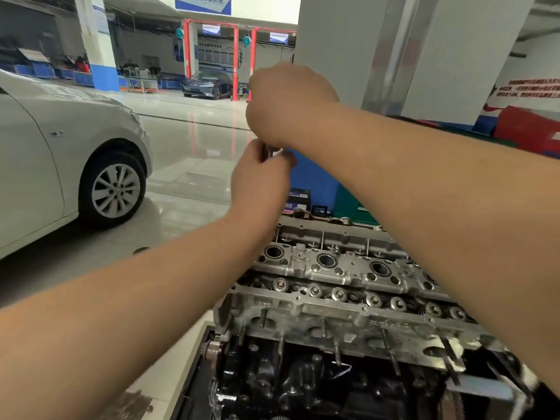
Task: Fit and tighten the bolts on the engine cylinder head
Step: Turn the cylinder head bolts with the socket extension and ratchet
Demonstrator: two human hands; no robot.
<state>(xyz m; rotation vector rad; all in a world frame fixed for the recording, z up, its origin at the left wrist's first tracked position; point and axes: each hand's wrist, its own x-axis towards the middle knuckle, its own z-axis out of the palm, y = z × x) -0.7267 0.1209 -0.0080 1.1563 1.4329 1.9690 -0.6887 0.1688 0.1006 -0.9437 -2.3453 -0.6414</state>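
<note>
The cylinder head (342, 277) sat low and nearest, on the engine block (303, 377). Above its far end, the left hand (260, 180) pinched a slim metal tool (270, 151), blurred. The right hand (288, 104) gripped its top, fingers curled. Beyond stood a white car (60, 153).

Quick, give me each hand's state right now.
Left hand: curled around a thin metal tool, raised above the cylinder head.
Right hand: curled just above it; what it grips cannot be told.
</note>
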